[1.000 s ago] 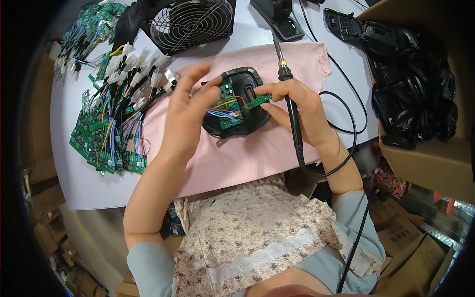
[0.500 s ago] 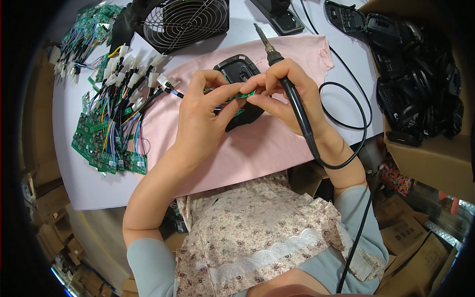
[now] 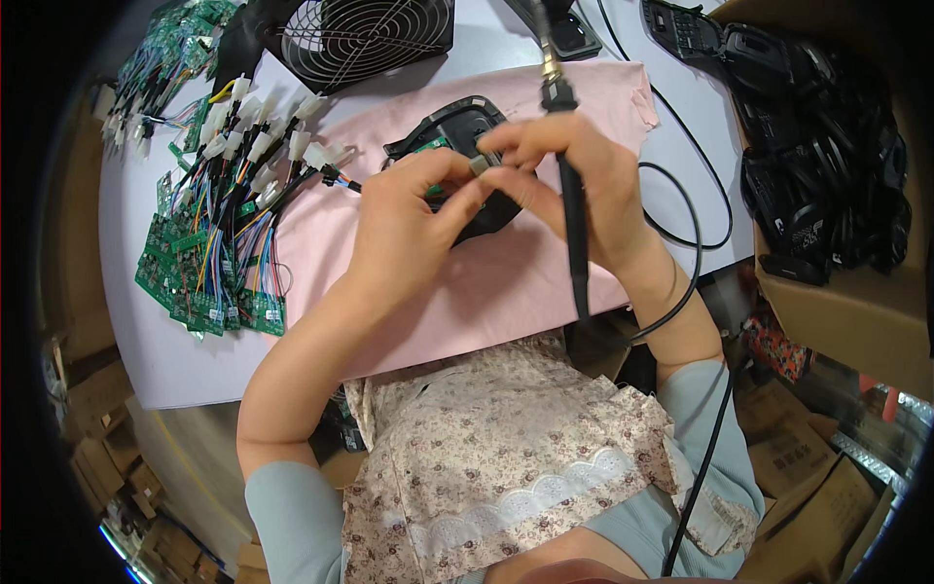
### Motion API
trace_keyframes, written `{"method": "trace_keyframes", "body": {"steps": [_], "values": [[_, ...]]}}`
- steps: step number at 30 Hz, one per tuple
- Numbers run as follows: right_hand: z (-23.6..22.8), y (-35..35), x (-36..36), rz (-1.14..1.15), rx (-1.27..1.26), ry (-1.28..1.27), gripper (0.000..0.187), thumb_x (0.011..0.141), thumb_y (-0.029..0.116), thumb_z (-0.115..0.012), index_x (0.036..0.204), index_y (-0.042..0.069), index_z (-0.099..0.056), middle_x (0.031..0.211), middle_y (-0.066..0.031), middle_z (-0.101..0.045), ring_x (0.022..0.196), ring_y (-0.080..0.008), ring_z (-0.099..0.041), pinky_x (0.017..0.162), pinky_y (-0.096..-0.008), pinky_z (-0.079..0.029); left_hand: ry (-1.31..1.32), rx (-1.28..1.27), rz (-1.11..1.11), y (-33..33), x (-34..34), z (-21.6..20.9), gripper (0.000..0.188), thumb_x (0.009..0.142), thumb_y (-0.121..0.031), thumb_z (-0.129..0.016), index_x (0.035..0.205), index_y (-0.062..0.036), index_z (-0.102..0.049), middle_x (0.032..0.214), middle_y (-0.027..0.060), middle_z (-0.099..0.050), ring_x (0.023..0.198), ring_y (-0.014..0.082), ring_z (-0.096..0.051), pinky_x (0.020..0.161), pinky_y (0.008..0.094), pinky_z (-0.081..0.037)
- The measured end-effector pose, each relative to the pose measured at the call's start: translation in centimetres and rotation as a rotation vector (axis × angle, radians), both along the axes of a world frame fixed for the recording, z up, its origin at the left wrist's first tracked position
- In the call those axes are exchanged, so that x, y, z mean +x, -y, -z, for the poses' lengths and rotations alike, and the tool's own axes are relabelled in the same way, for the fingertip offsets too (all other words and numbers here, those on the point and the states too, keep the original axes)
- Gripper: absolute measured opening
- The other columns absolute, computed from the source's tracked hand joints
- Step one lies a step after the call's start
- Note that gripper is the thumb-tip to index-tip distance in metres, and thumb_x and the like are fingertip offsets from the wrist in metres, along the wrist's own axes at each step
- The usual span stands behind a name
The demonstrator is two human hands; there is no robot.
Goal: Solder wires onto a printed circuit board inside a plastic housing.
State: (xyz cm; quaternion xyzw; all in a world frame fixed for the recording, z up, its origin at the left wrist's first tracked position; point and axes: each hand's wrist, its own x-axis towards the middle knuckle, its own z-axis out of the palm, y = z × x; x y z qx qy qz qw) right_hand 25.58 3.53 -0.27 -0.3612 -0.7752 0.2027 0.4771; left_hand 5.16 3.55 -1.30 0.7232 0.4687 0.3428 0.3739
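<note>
My right hand (image 3: 595,185) holds a soldering iron (image 3: 574,209) across the palm, its metal tip pointing away toward the far edge. The thumb and fingertips of that hand meet those of my left hand (image 3: 404,209) around a small greyish piece (image 3: 479,164). A green circuit board (image 3: 431,147) shows in part behind my left fingers, which close on it; its rest is hidden. Beneath both hands a black plastic housing (image 3: 469,115) lies tilted on a pink cloth (image 3: 428,316). A wired white connector (image 3: 326,156) lies left of my left hand.
Several green boards with wires and white plugs (image 3: 219,263) lie heaped on the left. A black fan with a wire guard (image 3: 365,39) stands at the back. At right, a cardboard box (image 3: 846,326) holds black housings (image 3: 822,175). The iron's cable (image 3: 696,263) loops beside my right arm.
The soldering iron has swung more upright, its tip farther away. The housing has turned and shifted slightly, and my fingertips have moved off the board's edge onto a small greyish piece.
</note>
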Motion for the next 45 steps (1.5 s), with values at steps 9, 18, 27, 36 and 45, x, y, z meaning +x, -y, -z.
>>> {"method": "trace_keyframes", "body": {"steps": [9, 18, 27, 36, 45], "values": [[2.9, 0.4, 1.6, 0.01, -0.526, -0.289, 0.032, 0.089, 0.002, -0.074, 0.109, 0.004, -0.048, 0.12, -0.016, -0.073, 0.077, -0.008, -0.068, 0.065, -0.0232, -0.053, 0.112, -0.507, 0.01, -1.5, -1.0, -0.5, 0.027, 0.1, -0.025, -0.073, 0.091, 0.0001, -0.073, 0.08, -0.0023, -0.069, 0.073, 0.0033, -0.057, 0.065, 0.0222, -0.046], [3.7, 0.1, 1.6, 0.004, -0.471, -0.322, 0.031, 0.088, 0.002, -0.072, 0.107, 0.004, -0.049, 0.117, -0.0165, -0.075, 0.071, -0.0063, -0.067, 0.065, -0.0223, -0.053, 0.0, -0.492, 0.003, -1.9, 0.2, -0.7, 0.027, 0.099, -0.025, -0.074, 0.093, 0.0011, -0.074, 0.081, -0.0013, -0.07, 0.074, 0.0042, -0.058, 0.067, 0.0226, -0.047], [3.6, 0.2, 1.7, 0.01, -0.459, -0.297, 0.032, 0.087, 0.004, -0.074, 0.107, 0.004, -0.049, 0.12, -0.0136, -0.075, 0.073, -0.0093, -0.07, 0.065, -0.0236, -0.055, -0.114, -0.431, 0.032, -2.3, 0.3, -0.7, 0.028, 0.098, -0.025, -0.075, 0.095, 0.0029, -0.074, 0.081, 0.0007, -0.071, 0.074, 0.0052, -0.059, 0.066, 0.0233, -0.048], [3.7, 0.2, 1.7, 0.015, -0.452, -0.291, 0.032, 0.087, 0.003, -0.074, 0.108, 0.003, -0.049, 0.12, -0.0148, -0.075, 0.073, -0.0092, -0.07, 0.062, -0.0229, -0.054, -0.238, -0.304, 0.008, -2.3, 0.6, -1.0, 0.026, 0.095, -0.024, -0.078, 0.095, 0.0012, -0.073, 0.081, 0.0011, -0.071, 0.073, 0.0059, -0.059, 0.065, 0.024, -0.048], [3.7, 0.3, 1.7, 0.011, -0.453, -0.298, 0.031, 0.088, 0.003, -0.073, 0.108, 0.004, -0.05, 0.121, -0.0176, -0.074, 0.073, -0.0063, -0.068, 0.063, -0.0209, -0.052, -0.109, -0.172, -0.107, -1.4, 0.8, 0.5, 0.019, 0.088, -0.018, -0.081, 0.092, -0.0011, -0.072, 0.079, 0.0036, -0.067, 0.069, 0.0108, -0.06, 0.064, 0.027, -0.048]]}}
